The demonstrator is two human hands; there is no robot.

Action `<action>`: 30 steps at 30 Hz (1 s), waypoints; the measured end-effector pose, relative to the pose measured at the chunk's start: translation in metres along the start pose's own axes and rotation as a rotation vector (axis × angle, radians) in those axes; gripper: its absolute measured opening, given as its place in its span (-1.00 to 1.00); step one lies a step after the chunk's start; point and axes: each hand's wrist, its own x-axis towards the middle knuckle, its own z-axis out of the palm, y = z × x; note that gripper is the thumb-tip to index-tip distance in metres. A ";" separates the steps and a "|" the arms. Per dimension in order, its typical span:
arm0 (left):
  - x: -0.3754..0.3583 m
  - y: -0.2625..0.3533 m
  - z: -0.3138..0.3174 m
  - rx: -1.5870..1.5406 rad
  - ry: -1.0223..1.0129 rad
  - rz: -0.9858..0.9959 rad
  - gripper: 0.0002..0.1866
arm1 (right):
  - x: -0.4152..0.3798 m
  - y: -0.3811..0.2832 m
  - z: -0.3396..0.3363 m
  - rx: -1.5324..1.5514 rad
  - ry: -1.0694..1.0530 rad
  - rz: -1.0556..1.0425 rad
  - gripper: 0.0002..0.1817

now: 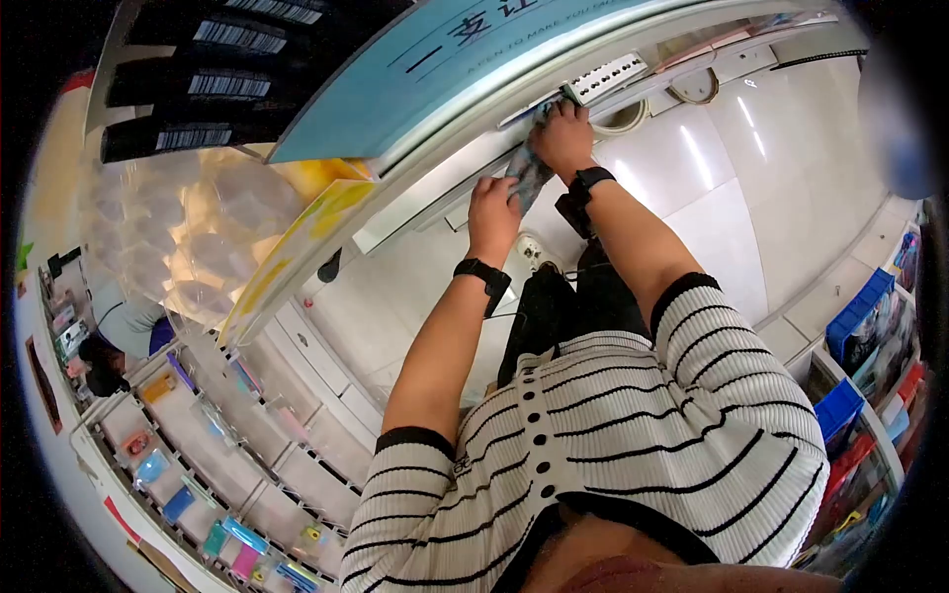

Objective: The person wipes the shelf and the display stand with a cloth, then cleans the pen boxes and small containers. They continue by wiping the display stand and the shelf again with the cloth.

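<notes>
Between my two hands stretches a crumpled grey-blue cloth, over the front edge of a white shelf. My left hand has its fingers curled round the lower end of it. Higher up, my right hand closes on the other end, close to a white strip with rows of black dots. The fingertips of both hands are partly hidden. Whether the grey-blue piece is woven cloth or soft plastic is hard to tell.
A light blue sign with lettering overhangs the shelf. Hanging goods on racks fill the lower left, where another person bends. Blue bins with packages stand at the right. Pale floor tiles lie below.
</notes>
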 end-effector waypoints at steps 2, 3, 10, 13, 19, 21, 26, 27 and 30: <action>-0.005 0.000 -0.004 -0.011 -0.009 -0.022 -0.67 | 0.001 -0.008 0.000 -0.049 -0.050 0.008 -0.59; -0.010 -0.001 -0.005 -0.020 -0.010 -0.030 -0.68 | -0.003 -0.013 0.002 -0.072 -0.073 -0.015 -0.59; -0.054 -0.035 -0.020 -0.013 -0.022 -0.064 -0.70 | -0.038 -0.048 0.017 -0.006 -0.161 -0.271 -0.65; -0.050 -0.033 -0.022 -0.004 -0.023 -0.083 -0.69 | -0.035 -0.039 0.005 -0.018 -0.210 -0.302 -0.69; 0.002 -0.001 0.006 -0.004 0.063 0.124 -0.69 | 0.000 0.009 -0.003 -0.266 -0.103 -0.169 -0.66; 0.014 0.004 0.009 0.026 0.063 0.129 -0.70 | 0.003 0.008 -0.018 -0.244 -0.140 -0.148 -0.65; 0.004 -0.025 0.007 0.076 0.047 0.071 -0.71 | 0.000 -0.008 -0.015 -0.219 -0.195 -0.078 -0.56; -0.004 -0.032 0.002 0.055 0.023 0.029 -0.71 | -0.004 -0.015 -0.011 -0.236 -0.230 -0.089 -0.55; -0.026 -0.050 -0.014 0.033 0.009 -0.032 -0.70 | -0.018 -0.042 -0.002 -0.248 -0.272 -0.111 -0.53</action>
